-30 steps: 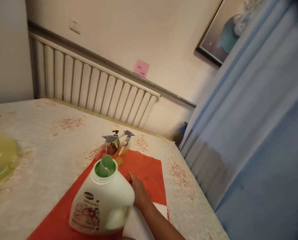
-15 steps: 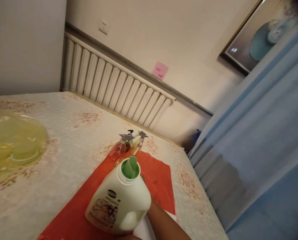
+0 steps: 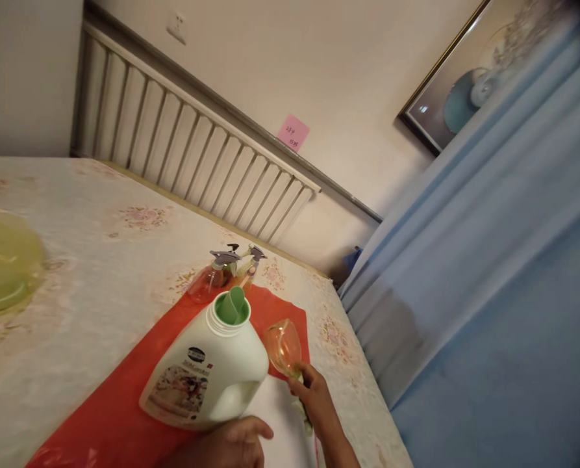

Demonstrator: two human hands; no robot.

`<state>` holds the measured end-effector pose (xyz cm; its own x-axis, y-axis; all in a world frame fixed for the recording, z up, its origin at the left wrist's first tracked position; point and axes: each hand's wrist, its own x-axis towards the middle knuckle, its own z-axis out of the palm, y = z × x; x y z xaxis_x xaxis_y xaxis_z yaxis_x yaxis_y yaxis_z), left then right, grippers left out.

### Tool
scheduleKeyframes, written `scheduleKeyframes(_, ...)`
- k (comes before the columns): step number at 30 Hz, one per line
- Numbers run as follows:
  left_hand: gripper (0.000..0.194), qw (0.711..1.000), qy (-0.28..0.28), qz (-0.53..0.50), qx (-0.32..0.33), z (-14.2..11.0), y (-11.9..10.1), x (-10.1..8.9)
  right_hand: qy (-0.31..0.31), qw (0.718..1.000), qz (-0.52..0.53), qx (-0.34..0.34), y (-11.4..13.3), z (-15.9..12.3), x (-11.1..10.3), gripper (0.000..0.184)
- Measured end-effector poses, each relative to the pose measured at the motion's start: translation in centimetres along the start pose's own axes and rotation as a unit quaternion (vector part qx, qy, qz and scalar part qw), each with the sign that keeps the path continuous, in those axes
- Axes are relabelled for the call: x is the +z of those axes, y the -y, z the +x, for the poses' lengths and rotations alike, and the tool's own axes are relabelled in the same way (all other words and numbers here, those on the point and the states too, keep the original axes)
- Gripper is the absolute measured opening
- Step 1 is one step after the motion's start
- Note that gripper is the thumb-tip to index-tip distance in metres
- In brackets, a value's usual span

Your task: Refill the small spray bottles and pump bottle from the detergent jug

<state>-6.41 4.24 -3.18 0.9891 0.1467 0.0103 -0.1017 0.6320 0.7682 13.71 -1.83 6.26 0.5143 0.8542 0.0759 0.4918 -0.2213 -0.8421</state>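
Note:
My right hand (image 3: 316, 396) grips a clear spray bottle (image 3: 284, 348) near its neck, just right of the jug. Its rounded body points away from me over the red sheet; a pale spray head partly shows below my fingers. A white detergent-style jug (image 3: 206, 367) with a picture label stands upright on the red sheet (image 3: 109, 396), uncapped, with a green spout in its mouth. Low in front of the jug's base is my left hand (image 3: 236, 443), one finger stretched out to the right and the others partly cut off. Whether it touches the jug I cannot tell.
Several spray bottles (image 3: 221, 270) stand behind the jug. A translucent yellow basin (image 3: 7, 260) lies on the flowered tablecloth (image 3: 89, 260) at left. White paper or board (image 3: 275, 416) lies beside the jug. A radiator (image 3: 173, 130) and blue curtain (image 3: 465, 273) bound the table.
My right hand, hidden behind the jug before, now shows at its right with a spray bottle in it. More of my left hand is visible. The view has shifted slightly right.

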Motion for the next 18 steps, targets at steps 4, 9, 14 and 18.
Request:
scheduleKeyframes(4, 0.080, 0.996, -0.018, -0.078, 0.026, 0.5, 0.5, 0.3, 0.014, 0.999, -0.002, 0.045, -0.7, -4.2, -3.1, 0.036)
scheduleKeyframes(9, 0.089, 0.992, -0.029, -0.115, 0.047, 0.6, 0.7, 0.7, 0.073, 0.990, -0.109, 0.046, 0.6, -8.3, -5.8, 0.033)
scheduleKeyframes(14, 0.083, 0.996, -0.040, -0.076, 0.036, 1.2, 1.1, 0.7, 0.112, 0.963, -0.217, 0.117, 2.0, -10.8, -6.7, 0.038)
scheduleKeyframes(18, 0.086, 0.998, -0.045, -0.042, 0.024, 1.3, 1.3, 0.3, 0.095, 0.947, -0.264, 0.155, 3.2, -11.8, -6.3, 0.054)
